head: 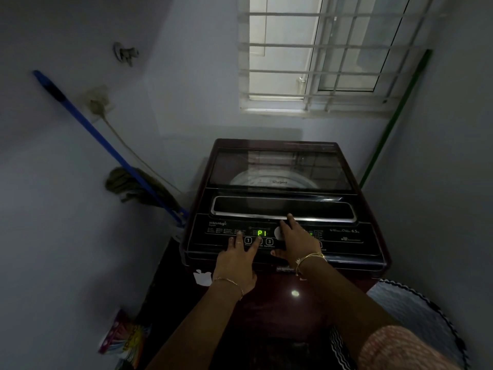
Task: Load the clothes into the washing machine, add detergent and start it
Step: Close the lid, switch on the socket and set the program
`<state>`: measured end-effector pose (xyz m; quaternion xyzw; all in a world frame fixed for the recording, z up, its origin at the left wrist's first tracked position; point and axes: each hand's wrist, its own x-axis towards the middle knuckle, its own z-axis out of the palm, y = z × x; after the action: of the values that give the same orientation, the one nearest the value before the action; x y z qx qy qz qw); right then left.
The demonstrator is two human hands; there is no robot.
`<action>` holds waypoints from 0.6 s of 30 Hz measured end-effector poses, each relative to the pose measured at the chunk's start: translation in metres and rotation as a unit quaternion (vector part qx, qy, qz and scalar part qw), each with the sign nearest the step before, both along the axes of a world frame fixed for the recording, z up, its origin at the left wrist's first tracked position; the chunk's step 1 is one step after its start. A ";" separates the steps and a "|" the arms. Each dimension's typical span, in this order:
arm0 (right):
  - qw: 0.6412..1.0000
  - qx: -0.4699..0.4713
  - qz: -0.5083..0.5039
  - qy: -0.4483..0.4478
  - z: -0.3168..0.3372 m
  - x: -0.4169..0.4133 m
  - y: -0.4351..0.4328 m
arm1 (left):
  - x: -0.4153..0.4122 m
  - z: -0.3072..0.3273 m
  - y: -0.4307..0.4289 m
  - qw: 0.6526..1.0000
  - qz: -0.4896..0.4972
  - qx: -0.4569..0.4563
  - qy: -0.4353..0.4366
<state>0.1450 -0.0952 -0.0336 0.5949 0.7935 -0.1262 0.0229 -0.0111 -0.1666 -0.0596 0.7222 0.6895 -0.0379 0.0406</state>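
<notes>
A dark maroon top-loading washing machine (282, 295) stands in front of me with its glass lid (280, 169) closed. Its green display (262, 233) reads P1. My left hand (236, 265) lies flat on the control panel (346, 237), fingers spread straight, one fingertip on the button under the display. My right hand (297, 241) rests on the panel too, its fingers stretched up to the silver edge of the lid handle (320, 218). Button 1 (248, 240) and button 3 (269, 241) show between my hands. No clothes are visible through the lid.
A blue-handled mop (112, 153) leans on the left wall beside a plugged socket (97, 102). A colourful packet (125, 335) sits on the floor at lower left. A pale laundry basket (416, 311) stands at lower right. A barred window (325, 54) and green pole (394, 118) are behind.
</notes>
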 end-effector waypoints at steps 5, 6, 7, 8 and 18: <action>1.000 0.004 0.001 0.000 -0.001 0.000 0.000 | 0.000 0.000 0.001 1.000 0.000 0.001 0.007; 1.000 0.004 0.001 0.001 -0.001 0.000 0.000 | 0.001 -0.001 0.001 1.000 0.000 0.003 0.008; 1.000 0.003 0.002 -0.001 -0.001 0.000 0.000 | 0.001 -0.001 0.001 1.000 0.000 0.004 0.007; 1.000 0.003 0.002 -0.003 -0.001 0.001 0.000 | 0.001 -0.002 0.001 1.000 -0.001 0.005 0.007; 1.000 0.002 0.005 -0.007 -0.002 0.002 0.001 | 0.002 -0.002 -0.001 1.000 0.003 0.009 0.012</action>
<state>0.1467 -0.0942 -0.0360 0.5916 0.7966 -0.1208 0.0278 -0.0086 -0.1673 -0.0612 0.7203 0.6921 -0.0397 0.0260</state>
